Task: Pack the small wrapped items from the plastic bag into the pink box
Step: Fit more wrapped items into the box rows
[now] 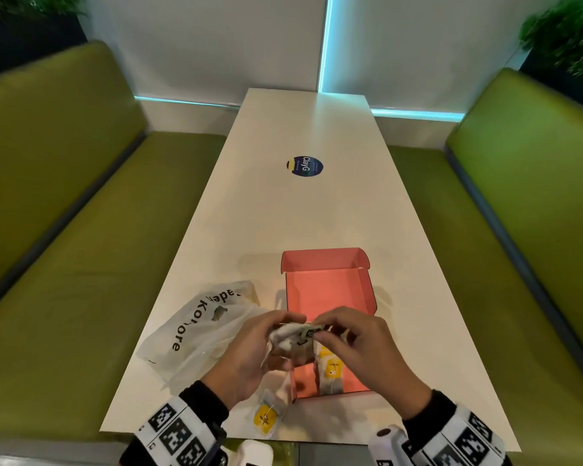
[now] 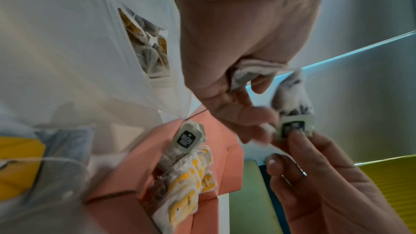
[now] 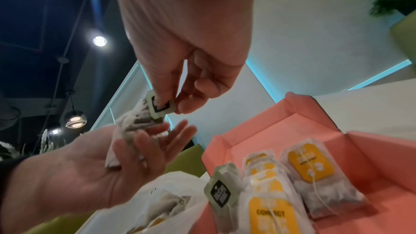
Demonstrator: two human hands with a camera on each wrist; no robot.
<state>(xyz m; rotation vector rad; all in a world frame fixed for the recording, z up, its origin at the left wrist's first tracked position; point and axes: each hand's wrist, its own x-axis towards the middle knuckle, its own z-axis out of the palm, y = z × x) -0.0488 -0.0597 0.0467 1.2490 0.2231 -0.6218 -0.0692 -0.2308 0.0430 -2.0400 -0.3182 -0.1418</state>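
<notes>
Head view: we see both hands raised over the near end of the pink box (image 1: pixel 330 290), a cardboard mailer with its lid flap folded back, standing on a smooth white table (image 1: pixel 303 213). Our left hand (image 1: pixel 249 358) cups a small bunch of crumpled tea bags (image 1: pixel 288 336) in gauzy white paper, the fingers loosely curled under them. Our right hand (image 1: pixel 357 344) pinches the pale green tag (image 3: pixel 160 106) of one of those bags between thumb and fingertip; the tag's black square carries white lettering that is too blurred to read.

Inside the box lie flat tea bags with yellow tags (image 3: pixel 311 168); the nearest yellow tag reads "CONNECT", and a green-tagged tea bag (image 3: pixel 221 193) leans at the box's near left corner. One loose yellow-tagged tea bag (image 1: pixel 266 418) lies on the table just beside the box's near left corner.

To the left of the box slumps the translucent plastic bag (image 1: pixel 196 327), printed in black with letters we read as "Ko…ore"; the left wrist view shows more tea bags through its film. Farther up the table sits a round dark blue sticker (image 1: pixel 304 166) marked "ClayG". Green upholstered benches (image 1: pixel 81 230) flank the table.
</notes>
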